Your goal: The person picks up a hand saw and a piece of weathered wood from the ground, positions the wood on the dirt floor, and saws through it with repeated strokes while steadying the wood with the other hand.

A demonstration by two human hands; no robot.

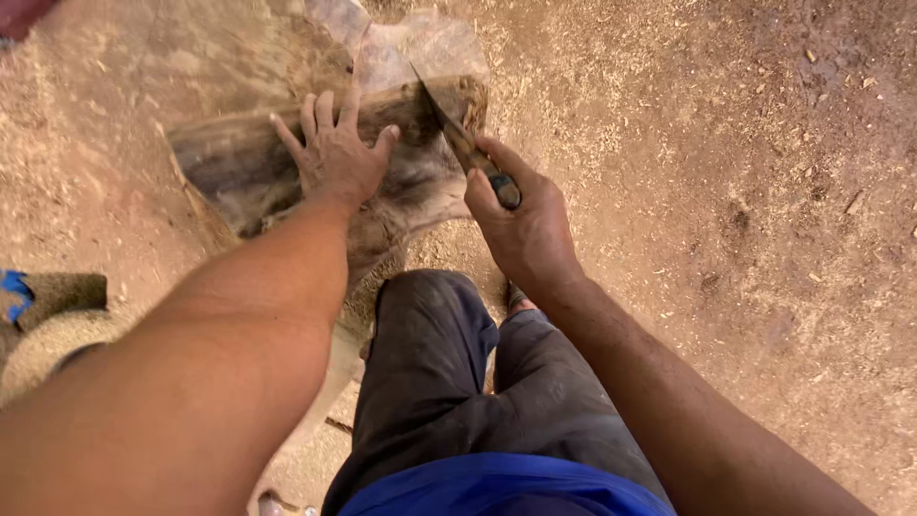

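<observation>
A rough block of wood lies on the sawdust-covered ground in front of me, one end resting on a pale sack or plastic sheet. My left hand presses flat on top of the block with its fingers spread. My right hand grips the handle of a bladed tool whose blade points up and away, its edge against the right part of the block. My knee in dark trousers is just below the block.
Sawdust and wood chips cover the reddish earth floor all around. At the left edge sits a dusty object with a blue part and a rounded pale thing below it.
</observation>
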